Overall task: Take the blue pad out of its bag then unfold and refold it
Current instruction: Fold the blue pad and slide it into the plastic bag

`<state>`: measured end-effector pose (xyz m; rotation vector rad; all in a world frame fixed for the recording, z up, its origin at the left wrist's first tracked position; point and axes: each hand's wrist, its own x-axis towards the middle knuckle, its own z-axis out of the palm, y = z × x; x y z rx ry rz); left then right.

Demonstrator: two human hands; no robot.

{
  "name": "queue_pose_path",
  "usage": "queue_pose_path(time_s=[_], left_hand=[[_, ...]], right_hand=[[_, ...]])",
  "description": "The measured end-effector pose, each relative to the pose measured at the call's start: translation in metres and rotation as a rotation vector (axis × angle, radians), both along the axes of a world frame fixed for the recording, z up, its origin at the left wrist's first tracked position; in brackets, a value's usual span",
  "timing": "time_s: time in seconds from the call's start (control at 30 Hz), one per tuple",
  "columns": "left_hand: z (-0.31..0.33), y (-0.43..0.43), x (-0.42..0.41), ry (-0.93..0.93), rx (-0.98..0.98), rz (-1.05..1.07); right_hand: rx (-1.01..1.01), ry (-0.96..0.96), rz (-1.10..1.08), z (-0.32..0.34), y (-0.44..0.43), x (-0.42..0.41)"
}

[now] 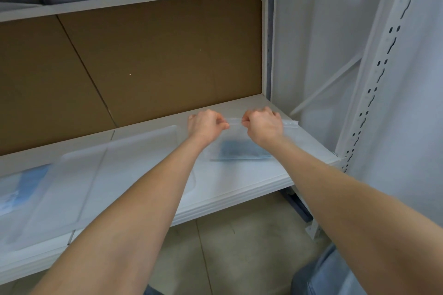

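Observation:
A clear plastic bag (pixel 236 137) hangs above the right end of the white shelf (pixel 239 182), held up by its top strip. The folded blue pad (pixel 239 149) shows through the bag's lower half. My left hand (pixel 206 124) pinches the top strip on the left. My right hand (pixel 263 124) pinches the same strip on the right, a short gap from the left hand. Whether the bag's seal is parted I cannot tell.
A translucent plastic tray lid (pixel 96 175) lies on the shelf to the left. At the far left edge lies another clear bag with blue contents (pixel 21 182). A brown board (pixel 143 60) backs the shelf, and a white perforated upright (pixel 374 93) stands on the right.

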<state>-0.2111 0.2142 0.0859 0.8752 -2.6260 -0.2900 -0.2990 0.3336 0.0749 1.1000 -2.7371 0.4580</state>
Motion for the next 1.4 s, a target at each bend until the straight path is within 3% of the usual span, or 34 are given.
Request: queue_pose_path(time_s=[0.13, 0.4, 0.57, 0.8, 0.93, 1.3, 1.4], left_hand=[[-0.002, -0.007, 0.004, 0.029, 0.132, 0.031], [-0.006, -0.017, 0.007, 0.045, 0.178, 0.059], [-0.009, -0.029, 0.012, 0.131, 0.336, 0.070], [-0.015, -0.038, 0.017, 0.121, 0.344, 0.059], [-0.020, -0.045, 0.019, 0.220, 0.475, 0.012], [-0.028, -0.047, 0.019, 0.286, 0.492, -0.098], [-0.021, -0.037, 0.015, 0.189, 0.294, -0.107]], right_hand=[[0.003, 0.032, 0.010, -0.002, -0.002, 0.000], [-0.007, 0.038, -0.004, -0.001, -0.007, -0.004], [-0.005, 0.062, 0.003, 0.000, -0.010, -0.004], [-0.002, 0.071, -0.011, -0.002, -0.009, -0.004], [-0.011, 0.074, -0.011, -0.002, -0.010, -0.005], [-0.018, 0.056, -0.023, -0.005, -0.007, -0.007], [-0.013, 0.058, 0.028, -0.006, -0.010, -0.006]])
